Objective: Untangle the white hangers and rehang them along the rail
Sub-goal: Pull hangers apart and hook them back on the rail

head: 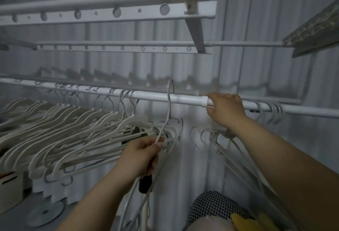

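Held hanger:
- Thin white plastic hanger (168,113) is up at the white tubular metal rail (183,100).
- Its hook rises above the left hand (141,153) and stands higher than the rail.
- The stem crosses in front of the tube. Hook looks not yet seated.

Hands:
- Left hand is clenched on the hanger's shoulder, fingers curled round the thin bar.
- Right hand (226,109) grasps the rail itself, fingers over the top and thumb beneath, just beside a sleeve joint in the tube.

Other hangers:
- Row of white hangers (55,135) is already hung to the left of the left hand, packed close. The nearest ones touch the held hanger's lower bars.
- Tangled bunch of white hangers (218,137) dangles below the right wrist. Its hooks sit on the rail just beyond the right hand.

Nearby:
- Dark handle-shaped object (145,185) is under the left hand. Cannot tell what it is.
- Black-and-white checked cloth (216,207) lies below the right forearm.

Risks, as judged:
1. The held hanger's lower bars look meshed with the neighbours by the left hand. A sideways pull could drag 1 or more off the rail.
2. The hook may land on the joint's step and sit crooked or slide.
3. The right forearm could nudge the bunch and tighten the knot.
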A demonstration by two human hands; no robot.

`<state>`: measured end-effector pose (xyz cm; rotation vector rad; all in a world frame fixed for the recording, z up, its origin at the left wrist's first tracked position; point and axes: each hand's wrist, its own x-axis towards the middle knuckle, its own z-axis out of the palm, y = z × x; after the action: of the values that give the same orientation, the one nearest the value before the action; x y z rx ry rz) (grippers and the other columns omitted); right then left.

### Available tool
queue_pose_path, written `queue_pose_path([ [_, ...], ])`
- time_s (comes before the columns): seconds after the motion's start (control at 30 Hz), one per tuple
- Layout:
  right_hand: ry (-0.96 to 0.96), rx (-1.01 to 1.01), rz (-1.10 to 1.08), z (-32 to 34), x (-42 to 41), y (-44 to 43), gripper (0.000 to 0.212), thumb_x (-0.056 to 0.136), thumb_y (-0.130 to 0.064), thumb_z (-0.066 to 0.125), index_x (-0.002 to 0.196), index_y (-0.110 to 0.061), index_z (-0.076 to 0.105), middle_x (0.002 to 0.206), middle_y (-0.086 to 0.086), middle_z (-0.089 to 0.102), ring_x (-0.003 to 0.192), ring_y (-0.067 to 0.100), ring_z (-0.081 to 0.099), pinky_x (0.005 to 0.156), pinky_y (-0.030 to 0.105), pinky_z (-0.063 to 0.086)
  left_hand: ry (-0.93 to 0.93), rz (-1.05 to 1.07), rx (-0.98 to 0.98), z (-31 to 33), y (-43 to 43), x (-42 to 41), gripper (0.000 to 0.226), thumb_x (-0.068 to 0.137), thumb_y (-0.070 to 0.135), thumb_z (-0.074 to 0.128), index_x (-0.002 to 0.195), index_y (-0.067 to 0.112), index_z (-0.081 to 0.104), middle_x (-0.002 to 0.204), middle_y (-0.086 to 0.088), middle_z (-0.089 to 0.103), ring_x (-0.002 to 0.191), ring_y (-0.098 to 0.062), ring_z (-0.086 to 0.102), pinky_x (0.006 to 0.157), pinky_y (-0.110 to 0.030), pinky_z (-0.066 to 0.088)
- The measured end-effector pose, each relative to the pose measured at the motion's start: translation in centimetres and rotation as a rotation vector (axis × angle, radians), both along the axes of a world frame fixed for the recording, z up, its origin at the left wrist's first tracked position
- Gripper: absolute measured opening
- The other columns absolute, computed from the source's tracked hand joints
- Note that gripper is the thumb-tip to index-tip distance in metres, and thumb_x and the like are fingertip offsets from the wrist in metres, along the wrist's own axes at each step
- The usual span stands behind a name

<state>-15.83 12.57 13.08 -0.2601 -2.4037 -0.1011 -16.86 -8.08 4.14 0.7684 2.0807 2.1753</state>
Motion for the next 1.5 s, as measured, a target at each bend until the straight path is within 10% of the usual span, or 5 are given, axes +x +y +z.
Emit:
queue_pose_path([
  [0.6, 0.007, 0.115, -0.019, -0.3, -0.1, 0.0, 0.046, 0.09, -0.04, 0.046, 0.133, -0.024, 0.04, 0.131, 0.003, 0.053, 0.12, 0.024, 0.046, 0.1, 0.035, 0.026, 0.096, -0.21, -0.202, -0.8, 4.1, -1.3, 0.036, 0.094, 0.02, 0.045, 0.059, 0.022, 0.051, 0.036, 0.007, 0.048, 0.028, -0.002, 0.038, 0.036, -0.015, 0.031],
  [0.8, 0.098, 0.078, 0.019, -0.3, -0.8, -1.3, 0.045, 0.091, -0.037, 0.047, 0.131, -0.017, 0.045, 0.134, 0.008, 0.049, 0.125, 0.026, 0.038, 0.108, 0.034, 0.013, 0.215, 0.04, -0.19, -1.4, 1.7, -2.8, 0.009, 0.087, 0.026, 0.057, 0.08, 0.03, 0.061, 0.067, 0.014, 0.056, 0.058, 0.008, 0.054, 0.066, -0.019, 0.043],
  [1.07, 0.213, 0.098, 0.153, 0.8, -2.6, -6.2, 0.07, 0.071, -0.037, 0.019, 0.125, -0.01, 0.054, 0.127, 0.012, 0.056, 0.122, 0.029, 0.042, 0.104, 0.03, 0.009, 0.582, 0.788, -0.512, -1.0, -7.4, -6.7, 0.029, 0.083, 0.017, 0.06, 0.11, 0.007, 0.065, 0.114, -0.011, 0.065, 0.108, -0.032, 0.056, 0.092, -0.036, 0.041],
  [1.5, -0.016, 0.13, 0.123, -0.3, -6.2, -10.8, 0.041, 0.09, -0.028, 0.047, 0.13, -0.017, 0.044, 0.134, 0.004, 0.045, 0.125, 0.024, 0.036, 0.105, 0.029, 0.015, 0.503, 0.629, -1.011, -2.3, -10.7, -9.0, 0.031, 0.092, 0.035, 0.044, 0.12, 0.028, 0.053, 0.112, 0.003, 0.066, 0.108, -0.017, 0.059, 0.086, -0.026, 0.043],
])
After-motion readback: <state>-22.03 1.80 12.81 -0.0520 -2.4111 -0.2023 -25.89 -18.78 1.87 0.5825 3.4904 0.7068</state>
